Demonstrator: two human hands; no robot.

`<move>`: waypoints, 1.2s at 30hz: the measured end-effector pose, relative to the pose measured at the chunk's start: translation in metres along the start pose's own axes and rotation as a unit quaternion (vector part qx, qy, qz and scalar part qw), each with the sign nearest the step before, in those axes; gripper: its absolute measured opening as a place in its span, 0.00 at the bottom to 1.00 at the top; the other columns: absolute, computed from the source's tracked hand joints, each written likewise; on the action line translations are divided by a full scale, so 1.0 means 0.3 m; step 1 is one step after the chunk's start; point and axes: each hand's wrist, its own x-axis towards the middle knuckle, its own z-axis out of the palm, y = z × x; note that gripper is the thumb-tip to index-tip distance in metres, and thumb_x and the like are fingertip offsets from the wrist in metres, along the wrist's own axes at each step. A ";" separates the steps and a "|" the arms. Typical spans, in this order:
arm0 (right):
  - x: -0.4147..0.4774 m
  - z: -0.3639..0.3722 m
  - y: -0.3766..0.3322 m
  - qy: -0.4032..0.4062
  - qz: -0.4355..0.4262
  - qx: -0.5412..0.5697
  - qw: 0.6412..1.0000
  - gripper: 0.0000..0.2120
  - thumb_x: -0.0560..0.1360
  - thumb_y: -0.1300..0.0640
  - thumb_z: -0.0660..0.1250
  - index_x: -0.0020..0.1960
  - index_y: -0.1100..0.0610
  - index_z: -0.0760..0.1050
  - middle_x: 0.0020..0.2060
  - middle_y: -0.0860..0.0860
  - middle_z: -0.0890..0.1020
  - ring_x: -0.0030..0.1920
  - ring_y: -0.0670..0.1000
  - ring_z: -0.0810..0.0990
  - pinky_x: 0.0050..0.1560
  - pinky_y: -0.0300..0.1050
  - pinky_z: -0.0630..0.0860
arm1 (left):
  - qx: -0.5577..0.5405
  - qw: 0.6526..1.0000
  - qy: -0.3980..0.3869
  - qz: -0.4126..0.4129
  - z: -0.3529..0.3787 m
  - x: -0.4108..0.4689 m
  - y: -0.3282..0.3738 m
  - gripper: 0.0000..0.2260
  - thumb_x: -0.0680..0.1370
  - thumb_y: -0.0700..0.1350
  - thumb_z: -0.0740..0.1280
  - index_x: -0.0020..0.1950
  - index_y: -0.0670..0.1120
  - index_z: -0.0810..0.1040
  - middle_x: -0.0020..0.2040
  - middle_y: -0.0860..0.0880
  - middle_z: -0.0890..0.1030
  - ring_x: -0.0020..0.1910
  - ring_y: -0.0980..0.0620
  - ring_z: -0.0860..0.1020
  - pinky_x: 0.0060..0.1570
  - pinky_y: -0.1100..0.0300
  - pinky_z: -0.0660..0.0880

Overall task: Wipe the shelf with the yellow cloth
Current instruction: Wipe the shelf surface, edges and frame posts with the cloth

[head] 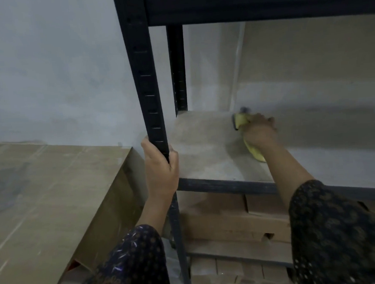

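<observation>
Wall (55, 73): pale grey, fills the upper left of my view.

Large cardboard box (53, 206) sits lower left, just beside the rack.

Rack: black metal front upright (143, 82) runs top to bottom; black upper beam (261, 1) crosses the top. The shelf (204, 145) is a pale dusty board with a black front rail, bare on its left part.

Below the shelf, stacked cardboard boxes (232, 225) lie flat on the lower level.

I have both patterned dark sleeves in view.

My left hand (160, 170) is wrapped tight round the front upright, at shelf height.

My right hand (260, 131) presses down on the yellow cloth (241, 120), fingers closed over it, toward the back of the shelf board. Cloth shows ahead of the fingers and again under the wrist. Hand is motion-blurred; a small dark edge on the cloth's far side, possibly trim.
</observation>
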 end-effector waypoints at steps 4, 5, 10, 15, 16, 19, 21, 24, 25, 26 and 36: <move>0.048 0.081 -0.057 -0.011 0.009 -0.147 0.989 0.29 0.82 0.55 0.54 0.77 0.66 0.48 0.76 0.62 0.55 0.76 0.62 0.51 0.75 0.61 0.50 | 0.000 1.000 0.007 -0.006 0.004 0.000 -0.007 0.14 0.78 0.46 0.58 0.59 0.38 0.63 0.38 0.58 0.67 0.34 0.59 0.72 0.28 0.72 0.66; 0.063 0.105 -0.081 -0.010 -0.023 -0.159 0.987 0.27 0.82 0.56 0.53 0.76 0.67 0.50 0.76 0.63 0.55 0.76 0.63 0.51 0.74 0.62 0.50 | 0.001 1.000 0.007 -0.008 0.005 0.000 -0.009 0.14 0.78 0.46 0.58 0.58 0.38 0.63 0.38 0.58 0.67 0.34 0.60 0.72 0.28 0.72 0.66; 0.107 0.199 -0.222 -0.048 -0.156 -0.163 0.973 0.21 0.80 0.60 0.52 0.70 0.67 0.63 0.70 0.65 0.64 0.73 0.64 0.56 0.70 0.63 0.58 | 0.012 1.000 0.016 -0.008 0.011 -0.001 -0.021 0.18 0.77 0.51 0.56 0.56 0.37 0.64 0.37 0.57 0.67 0.34 0.62 0.71 0.28 0.72 0.65; 0.062 0.237 -0.304 -0.098 -0.249 -0.124 0.956 0.21 0.79 0.62 0.52 0.71 0.56 0.67 0.68 0.61 0.66 0.71 0.59 0.60 0.70 0.56 0.56 | 0.012 1.000 0.018 -0.010 0.013 -0.002 -0.028 0.19 0.76 0.53 0.55 0.55 0.37 0.65 0.37 0.56 0.66 0.30 0.57 0.69 0.28 0.72 0.63; 0.056 0.242 -0.305 -0.115 -0.268 -0.120 0.949 0.21 0.79 0.61 0.52 0.71 0.53 0.68 0.69 0.61 0.64 0.71 0.60 0.60 0.71 0.56 0.56 | 0.014 1.000 0.018 -0.009 0.013 -0.002 -0.028 0.20 0.76 0.53 0.55 0.55 0.37 0.65 0.37 0.56 0.66 0.30 0.57 0.69 0.28 0.73 0.63; 0.034 0.252 -0.290 -0.152 -0.312 -0.112 0.931 0.23 0.77 0.58 0.54 0.70 0.43 0.68 0.71 0.59 0.62 0.70 0.62 0.61 0.71 0.57 0.58 | 0.021 1.000 0.018 -0.006 0.014 -0.002 -0.022 0.20 0.76 0.53 0.55 0.57 0.37 0.64 0.37 0.57 0.66 0.31 0.59 0.69 0.29 0.72 0.64; 0.004 0.254 -0.274 -0.181 -0.336 -0.119 0.917 0.26 0.76 0.59 0.55 0.71 0.42 0.66 0.72 0.60 0.62 0.72 0.61 0.57 0.71 0.58 0.59 | 0.023 1.000 0.016 -0.005 0.013 -0.003 -0.019 0.20 0.76 0.52 0.55 0.57 0.37 0.64 0.38 0.55 0.66 0.32 0.59 0.69 0.29 0.70 0.65; -0.072 0.244 -0.244 -0.209 -0.364 -0.109 0.901 0.26 0.76 0.61 0.57 0.70 0.40 0.67 0.71 0.59 0.64 0.73 0.60 0.56 0.71 0.59 0.58 | 0.027 1.000 0.014 -0.004 0.010 -0.002 -0.016 0.19 0.76 0.51 0.55 0.58 0.37 0.63 0.40 0.52 0.68 0.33 0.58 0.68 0.29 0.70 0.64; -0.100 0.237 -0.228 -0.211 -0.371 -0.104 0.898 0.25 0.76 0.60 0.57 0.69 0.39 0.69 0.70 0.59 0.65 0.72 0.60 0.58 0.71 0.58 0.59 | 0.029 0.999 0.012 -0.004 0.008 -0.002 -0.015 0.19 0.76 0.51 0.55 0.58 0.38 0.63 0.41 0.51 0.69 0.34 0.57 0.69 0.30 0.70 0.65; -0.124 0.231 -0.210 -0.214 -0.374 -0.097 0.897 0.24 0.77 0.60 0.57 0.68 0.38 0.70 0.70 0.59 0.65 0.72 0.61 0.59 0.72 0.58 0.59 | 0.030 0.999 0.009 -0.003 0.006 -0.003 -0.014 0.18 0.76 0.50 0.55 0.58 0.38 0.62 0.42 0.50 0.69 0.35 0.55 0.69 0.30 0.70 0.65; -0.256 0.135 -0.029 -0.264 -0.428 -0.050 0.863 0.23 0.74 0.69 0.59 0.58 0.49 0.81 0.65 0.44 0.77 0.60 0.50 0.67 0.62 0.41 0.57 | 0.039 0.998 -0.032 0.022 -0.015 -0.004 -0.001 0.16 0.78 0.46 0.56 0.60 0.38 0.60 0.45 0.44 0.70 0.37 0.53 0.71 0.31 0.72 0.65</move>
